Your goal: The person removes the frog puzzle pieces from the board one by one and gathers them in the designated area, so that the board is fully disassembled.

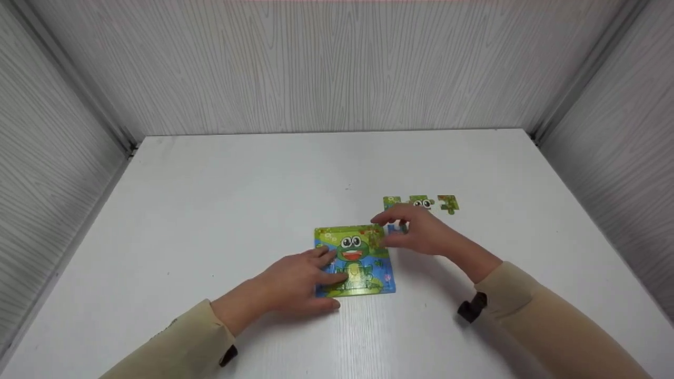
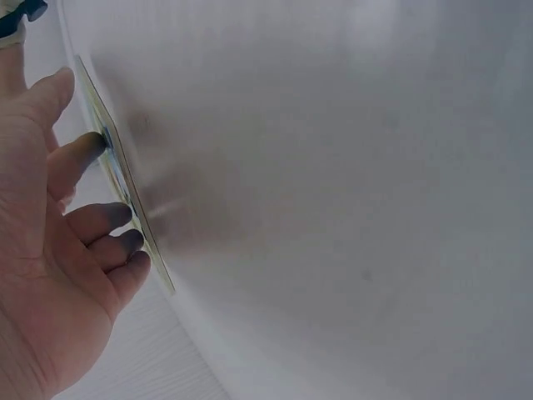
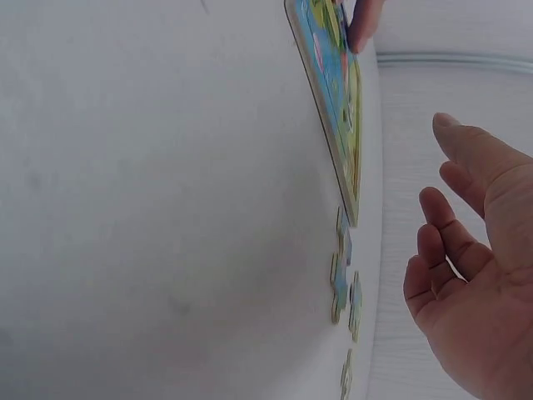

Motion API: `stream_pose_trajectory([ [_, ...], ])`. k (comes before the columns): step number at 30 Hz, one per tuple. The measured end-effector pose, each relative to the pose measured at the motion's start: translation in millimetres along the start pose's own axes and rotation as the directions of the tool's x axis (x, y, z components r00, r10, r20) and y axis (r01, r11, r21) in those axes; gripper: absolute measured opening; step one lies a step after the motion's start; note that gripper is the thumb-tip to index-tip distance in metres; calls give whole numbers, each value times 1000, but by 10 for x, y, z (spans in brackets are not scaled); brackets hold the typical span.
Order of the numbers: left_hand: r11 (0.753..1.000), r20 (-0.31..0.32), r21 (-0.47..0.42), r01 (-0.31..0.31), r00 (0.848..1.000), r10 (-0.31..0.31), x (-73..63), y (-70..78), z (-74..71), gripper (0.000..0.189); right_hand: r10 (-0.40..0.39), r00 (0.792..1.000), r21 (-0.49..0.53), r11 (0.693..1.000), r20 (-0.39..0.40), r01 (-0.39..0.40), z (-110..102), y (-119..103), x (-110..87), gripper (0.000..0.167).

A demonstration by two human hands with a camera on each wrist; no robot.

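Observation:
A square frog jigsaw puzzle point(image 1: 378, 271) lies flat in its frame on the white table. My left hand point(image 1: 295, 279) rests on its left side, fingertips touching the picture and the thumb at the near edge. In the left wrist view, that hand point(image 2: 58, 242) has its fingers only slightly bent against the board point(image 2: 158, 258). My right hand point(image 1: 424, 231) hovers by the board's upper right corner, fingers loosely bent. Nothing shows between its fingers point(image 3: 456, 237) in the right wrist view. Partly under it in the head view is a blue piece point(image 1: 392, 228).
Loose jigsaw pieces lie beyond the right hand: a green one point(image 1: 391, 201), one with frog eyes point(image 1: 422, 203), and a green and red one point(image 1: 448, 203). Grainy white panels point(image 1: 316, 68) wall the table point(image 1: 210, 200) at the back and both sides.

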State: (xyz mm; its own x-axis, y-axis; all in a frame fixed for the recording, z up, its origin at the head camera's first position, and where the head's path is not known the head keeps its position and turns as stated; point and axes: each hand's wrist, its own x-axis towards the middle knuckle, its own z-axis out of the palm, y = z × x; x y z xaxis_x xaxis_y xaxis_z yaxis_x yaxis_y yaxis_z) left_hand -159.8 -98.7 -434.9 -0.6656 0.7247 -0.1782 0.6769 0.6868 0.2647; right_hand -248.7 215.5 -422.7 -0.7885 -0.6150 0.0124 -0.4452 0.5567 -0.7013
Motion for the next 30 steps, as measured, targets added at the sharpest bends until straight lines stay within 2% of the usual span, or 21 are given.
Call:
stream_pose_trajectory([
  [7, 1000, 14, -4, -5, 1000, 5, 18, -13, 0, 62, -32, 997, 24, 999, 73, 30, 202, -158, 106, 46],
  [15, 1000, 21, -22, -7, 1000, 7, 10, -16, -14, 61, -23, 986, 86, 996, 168, 8, 374, -129, 220, 43],
  [22, 1000, 46, -14, 8, 999, -7, 39, -2, -16, 62, 16, 981, 92, 995, 195, -35, 391, -46, 230, 43],
  [30, 1000, 49, -21, 10, 999, -9, 21, 12, -34, 63, -18, 969, 71, 997, 245, 1, 379, -36, 244, 48],
])
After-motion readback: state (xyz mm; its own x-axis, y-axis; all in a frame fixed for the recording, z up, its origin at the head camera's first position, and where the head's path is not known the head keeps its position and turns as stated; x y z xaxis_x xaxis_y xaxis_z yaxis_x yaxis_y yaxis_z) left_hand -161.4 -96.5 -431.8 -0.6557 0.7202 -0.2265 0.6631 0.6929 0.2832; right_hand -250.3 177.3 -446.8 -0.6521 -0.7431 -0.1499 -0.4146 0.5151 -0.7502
